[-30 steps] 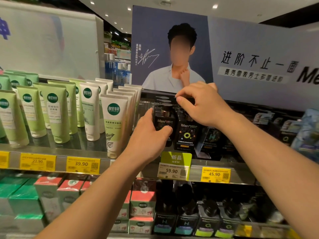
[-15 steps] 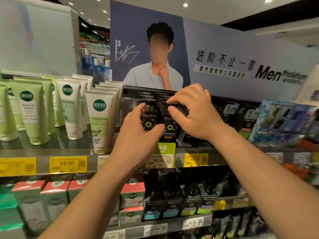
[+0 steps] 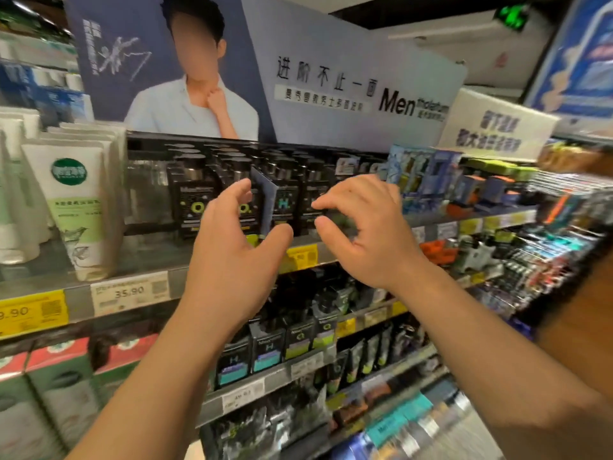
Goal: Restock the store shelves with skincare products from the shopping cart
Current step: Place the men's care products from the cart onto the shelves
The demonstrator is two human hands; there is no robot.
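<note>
At the top shelf point(image 3: 159, 260), both hands hover in front of the black bottles point(image 3: 195, 197), apparently straightening the row. Left hand point(image 3: 229, 257): grip half open, fingers curved, thumb out, nothing held; fingertips just in front of the bottle marked O. Right hand point(image 3: 368, 234): grip loosely open, forefinger and thumb apart, holding nothing, near the bottle to the right of the H one. Whether either touches a bottle I can't tell, motion blur. Bottles stand upright, packed touching, at the shelf's front edge. No cart in view.

Risks, as I judge them:
- Divider card point(image 3: 265, 200) sits skewed between the O and H bottles; a nudge from the left fingers could tip it or push it out.
- Bottles are tall and tightly ranked; a sideways push on one likely topples its neighbours off the front lip.
- Price tags point(image 3: 300, 257) hang right under the hands and could get knocked off.

Around: white-green tubes point(image 3: 76, 207) to the left, blue boxes point(image 3: 421, 174) to the right, more black bottles on the shelf below, poster point(image 3: 331, 88) behind. Tubes and boxes hem the row in, so there's no spare room either side.
</note>
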